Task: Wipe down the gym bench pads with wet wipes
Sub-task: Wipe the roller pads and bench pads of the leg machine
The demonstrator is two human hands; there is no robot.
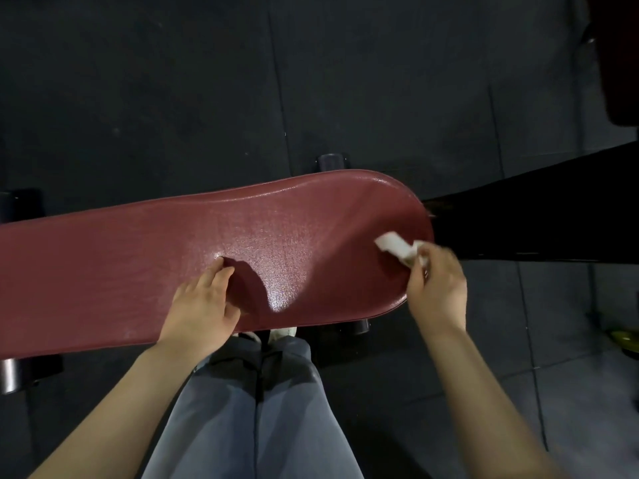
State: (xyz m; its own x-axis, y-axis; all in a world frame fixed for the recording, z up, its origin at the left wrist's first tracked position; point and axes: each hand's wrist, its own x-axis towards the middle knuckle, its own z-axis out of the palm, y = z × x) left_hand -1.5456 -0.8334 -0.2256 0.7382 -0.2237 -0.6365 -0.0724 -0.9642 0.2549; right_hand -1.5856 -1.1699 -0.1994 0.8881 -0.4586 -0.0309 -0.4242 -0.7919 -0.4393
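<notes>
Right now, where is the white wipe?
In the head view, the wet wipe is on the right, pinched in the right hand over the red bench pad's rounded end.

1. A gym is indicated by a long padded bench [242, 250], upholstered in dark red textured vinyl with a rounded end.
2. Black metal frame feet [15, 371] are seen under the pad's near edge, and another black support [332, 162] at its far edge.
3. The floor [173, 98] is covered in dark rubber tiles with visible seams, as laid in weight rooms.
4. A second dark red padded surface [619, 63] is partly seen at the upper right corner, beside a black structure [553, 216].
</notes>
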